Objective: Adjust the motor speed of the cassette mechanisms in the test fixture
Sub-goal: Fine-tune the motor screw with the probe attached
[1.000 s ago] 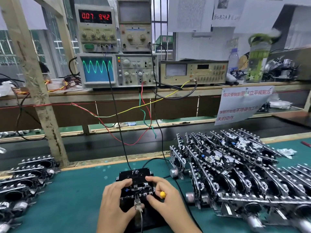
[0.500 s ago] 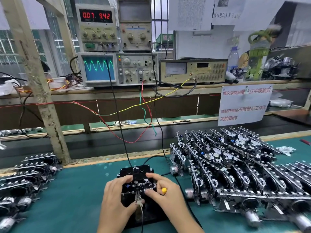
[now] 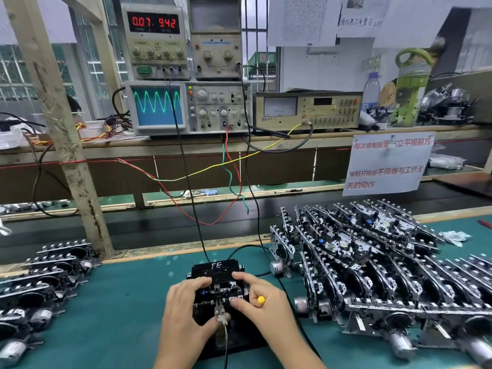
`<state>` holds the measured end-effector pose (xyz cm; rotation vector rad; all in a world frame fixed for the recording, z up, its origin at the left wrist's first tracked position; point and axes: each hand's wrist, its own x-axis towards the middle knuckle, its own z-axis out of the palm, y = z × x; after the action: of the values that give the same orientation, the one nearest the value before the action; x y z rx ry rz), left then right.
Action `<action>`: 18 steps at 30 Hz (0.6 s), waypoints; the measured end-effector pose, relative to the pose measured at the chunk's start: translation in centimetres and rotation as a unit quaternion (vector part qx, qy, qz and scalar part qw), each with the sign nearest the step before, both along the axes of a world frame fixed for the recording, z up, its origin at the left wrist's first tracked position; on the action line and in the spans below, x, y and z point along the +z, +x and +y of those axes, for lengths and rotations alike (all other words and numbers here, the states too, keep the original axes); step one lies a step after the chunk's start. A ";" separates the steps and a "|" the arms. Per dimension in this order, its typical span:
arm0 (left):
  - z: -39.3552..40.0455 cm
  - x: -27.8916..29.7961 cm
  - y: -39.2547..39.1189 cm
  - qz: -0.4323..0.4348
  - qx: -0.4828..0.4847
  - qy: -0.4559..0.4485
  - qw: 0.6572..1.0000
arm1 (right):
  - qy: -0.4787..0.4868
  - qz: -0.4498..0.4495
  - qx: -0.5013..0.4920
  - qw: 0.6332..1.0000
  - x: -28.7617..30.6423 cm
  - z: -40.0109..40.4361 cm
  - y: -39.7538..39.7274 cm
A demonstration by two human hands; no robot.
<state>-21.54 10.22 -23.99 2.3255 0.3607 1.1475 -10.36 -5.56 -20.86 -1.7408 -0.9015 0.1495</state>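
Note:
A black test fixture (image 3: 217,267) marked "FE" sits on the green mat, with a cassette mechanism (image 3: 222,290) seated in it. My left hand (image 3: 183,310) grips the mechanism's left side, its thumb beside a metal crocodile clip (image 3: 220,314) on the front edge. My right hand (image 3: 266,315) holds a small screwdriver whose yellow cap (image 3: 261,299) sticks up between thumb and forefinger. Its fingertips rest on the mechanism's right side, and the screwdriver's tip is hidden. The oscilloscope (image 3: 157,107) shows a green sine wave.
A big pile of cassette mechanisms (image 3: 372,262) lies right of the fixture, and another pile (image 3: 45,275) lies at the left. A power supply (image 3: 154,22) reads 0.07 and 9.42. Wires (image 3: 191,198) hang from the shelf down to the fixture. A wooden post (image 3: 66,145) stands at the left.
Both hands stay on the mechanism in the same grip. Only the view has shifted a little.

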 end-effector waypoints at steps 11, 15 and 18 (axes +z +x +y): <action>-0.1 0.1 0.0 0.000 -0.001 -0.007 1.000 | -0.003 -0.003 -0.002 1.000 0.0 0.0 0.1; -0.1 0.1 0.0 0.001 0.001 -0.008 1.000 | -0.004 0.000 -0.001 1.000 0.0 0.0 0.0; -0.1 0.1 0.0 0.002 -0.001 -0.010 1.000 | -0.002 0.001 0.000 1.000 0.0 -0.1 0.0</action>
<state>-21.55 10.15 -23.88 2.3103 0.3698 1.1327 -10.31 -5.61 -20.85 -1.7449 -0.8995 0.1538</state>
